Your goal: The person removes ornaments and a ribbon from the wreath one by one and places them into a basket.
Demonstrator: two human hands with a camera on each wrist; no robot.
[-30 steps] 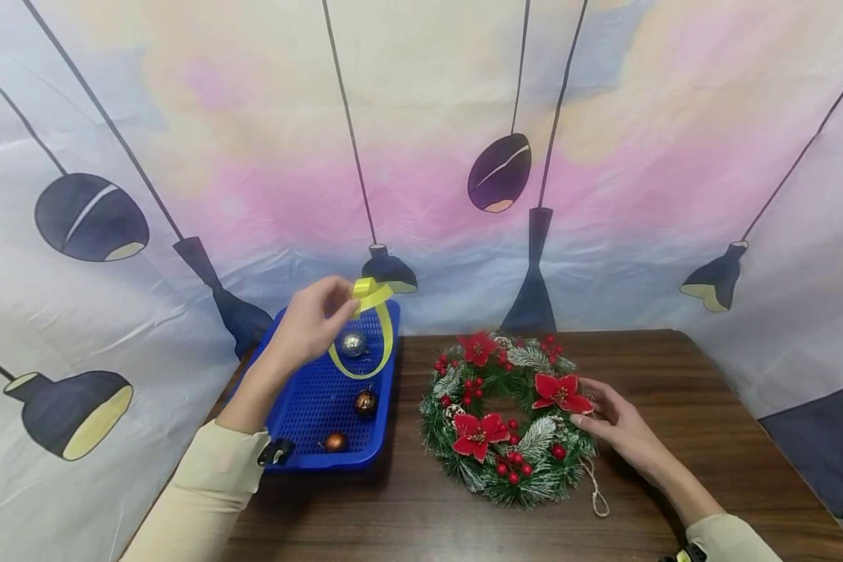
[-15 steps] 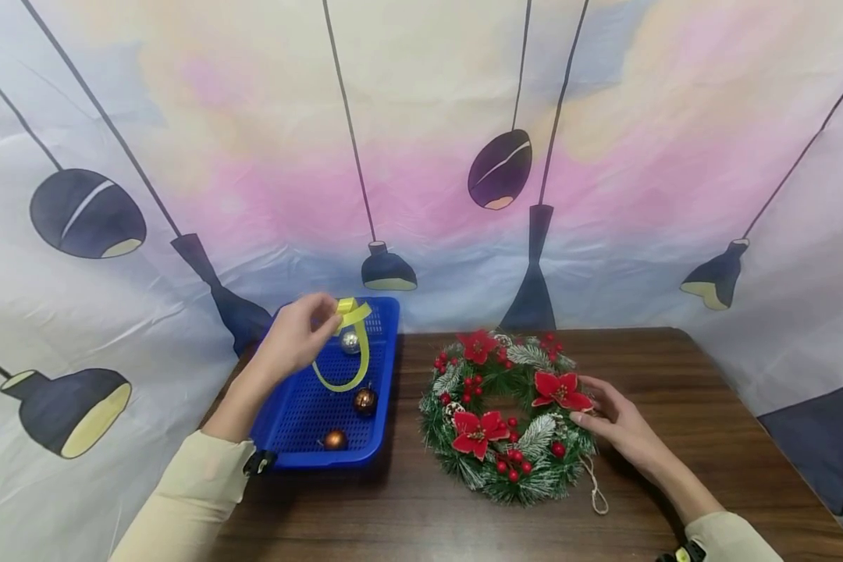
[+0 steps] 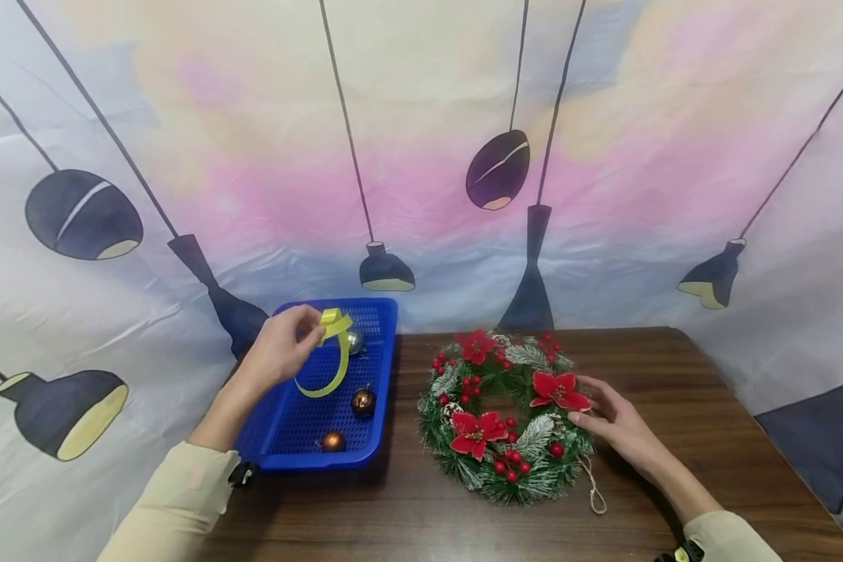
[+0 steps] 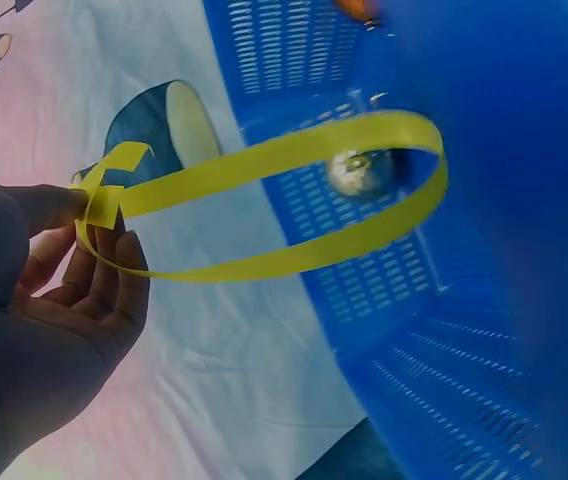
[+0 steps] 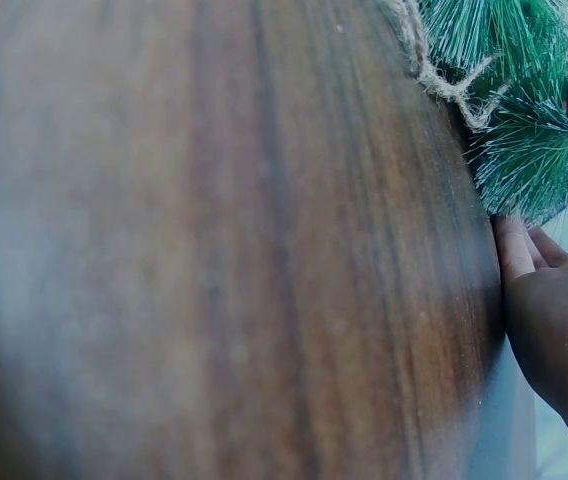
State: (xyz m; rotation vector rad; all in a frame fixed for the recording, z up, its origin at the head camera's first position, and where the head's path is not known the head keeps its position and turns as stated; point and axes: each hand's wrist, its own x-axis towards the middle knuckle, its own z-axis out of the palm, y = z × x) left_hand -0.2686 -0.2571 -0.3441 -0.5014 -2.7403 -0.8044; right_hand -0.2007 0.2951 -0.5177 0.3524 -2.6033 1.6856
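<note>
My left hand [image 3: 281, 347] pinches a yellow ribbon [image 3: 332, 316] between thumb and fingertips. The ribbon hangs as a loop over the blue plastic basket [image 3: 375, 457]; the left wrist view shows the loop of ribbon [image 4: 354, 240] from the side, short ends at the fingertips. On the table to the right lies a green Christmas wreath [image 3: 520, 488] with red poinsettias, berries and frosted sprigs. My right hand [image 3: 621, 429] holds its right edge, thumb on top and fingers at the outer side. A twine loop [image 3: 595, 492] trails from the wreath close to that hand.
Inside the basket are a silver bauble [image 3: 355, 342], a dark brown bauble [image 3: 363, 403] and a copper bauble [image 3: 333, 441]. Behind the dark wooden table [image 3: 421, 515] hangs a cloth backdrop [image 3: 435, 195] printed with lamps.
My left hand has moved left and down toward me, carrying the yellow ribbon across the basket. The right hand and wreath have stayed in place.
</note>
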